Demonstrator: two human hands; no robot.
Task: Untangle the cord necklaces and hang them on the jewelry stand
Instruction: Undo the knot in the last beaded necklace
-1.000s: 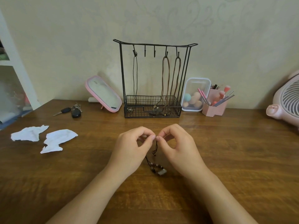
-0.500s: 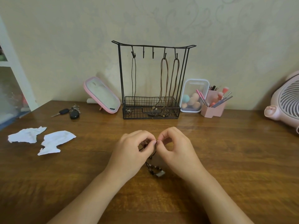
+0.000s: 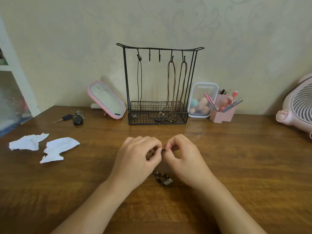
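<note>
Easing the tangle apart w/ short, gentle tugs is advised, as the cord necklace (image 3: 162, 176) is pinched by left grip (image 3: 135, 160) & right grip (image 3: 184, 158), fingers curled close.

No legible text anywhere.

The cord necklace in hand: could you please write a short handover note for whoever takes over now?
Left hand and right hand both pinch the cord necklace between fingertips; its beaded end rests on the table.
Done: three necklaces hang on the jewelry stand, one black cord, two brown cords.
Left: finish untangling this one, then hang it on a free hook.
</note>
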